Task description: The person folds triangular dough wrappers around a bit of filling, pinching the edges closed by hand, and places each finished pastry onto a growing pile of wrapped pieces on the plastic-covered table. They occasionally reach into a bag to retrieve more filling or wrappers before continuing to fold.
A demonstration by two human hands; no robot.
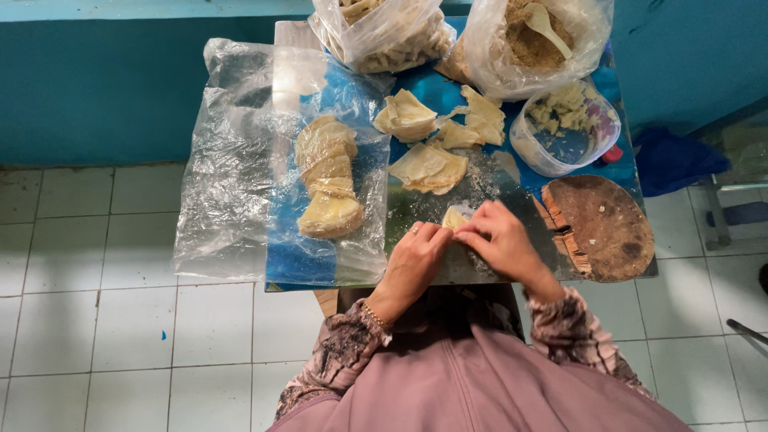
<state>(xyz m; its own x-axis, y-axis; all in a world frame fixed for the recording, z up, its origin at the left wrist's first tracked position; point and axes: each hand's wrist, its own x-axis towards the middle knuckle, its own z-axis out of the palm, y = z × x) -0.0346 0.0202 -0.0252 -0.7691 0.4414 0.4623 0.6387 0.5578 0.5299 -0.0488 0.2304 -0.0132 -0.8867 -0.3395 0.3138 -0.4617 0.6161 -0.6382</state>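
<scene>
Both hands meet at the near edge of a small blue table (288, 268). My left hand (416, 258), with a ring on one finger, and my right hand (500, 240) pinch a pale yellow dough wrapper (454, 217) between their fingertips. Most of the wrapper is hidden under the fingers. Just beyond the hands lie loose stacks of thin wrappers (429, 166). A row of folded pastries (326, 180) rests on a clear plastic sheet (232, 192) to the left.
A round wooden board (608, 228), cracked at its left side, lies at the right. Behind it stand a clear tub of pale chunks (566, 128), a bag of brown crumbs with a spoon (532, 40) and a bag of pastries (384, 36). White floor tiles surround the table.
</scene>
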